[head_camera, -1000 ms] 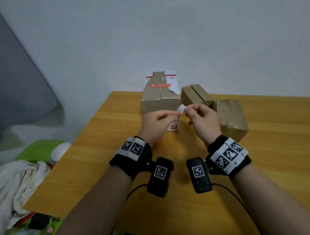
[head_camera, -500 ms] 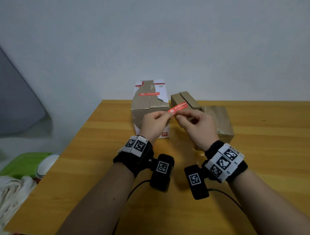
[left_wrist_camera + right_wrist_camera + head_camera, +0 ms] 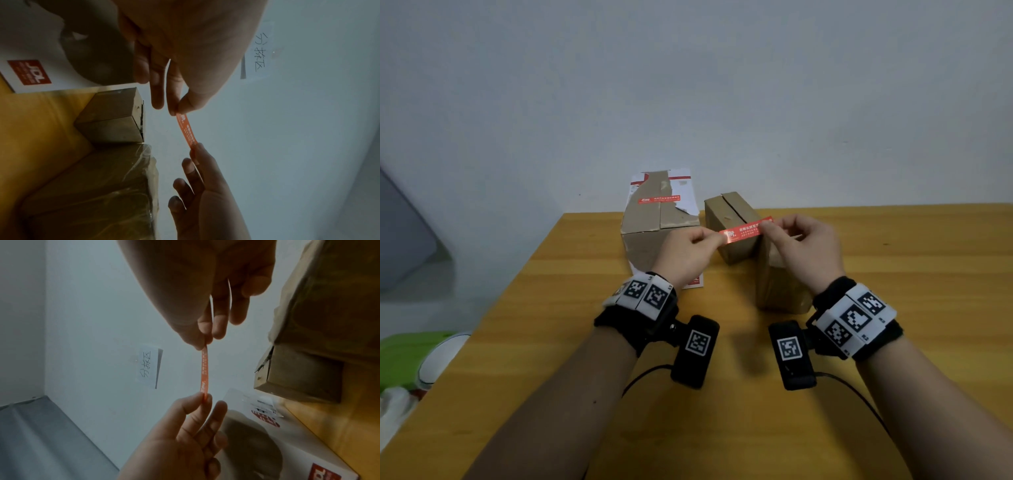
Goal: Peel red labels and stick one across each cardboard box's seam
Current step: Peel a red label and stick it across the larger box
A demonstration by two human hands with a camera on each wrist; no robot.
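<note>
A red label (image 3: 744, 230) is stretched flat between my two hands, in the air over the small cardboard box (image 3: 729, 214), whose top seam shows bare. My left hand (image 3: 717, 238) pinches the label's left end and my right hand (image 3: 767, 226) pinches its right end. In the left wrist view the label (image 3: 187, 129) hangs clear of the small box (image 3: 115, 116). The large box (image 3: 654, 222) on the left carries a red label (image 3: 659, 199) across its top seam. A third, tape-wrapped box (image 3: 777, 291) lies below my right hand, its top hidden.
The boxes stand at the far side of a wooden table (image 3: 551, 342), close to a pale wall. A paper note (image 3: 149, 366) hangs on that wall. Off the table's left edge are a green object (image 3: 400, 356), a white bowl (image 3: 438, 359) and white cloth.
A second ago my fingertips held a small white piece close together. Since then the red face has turned up, my hands have spread apart, and the label has shifted right over the small box.
</note>
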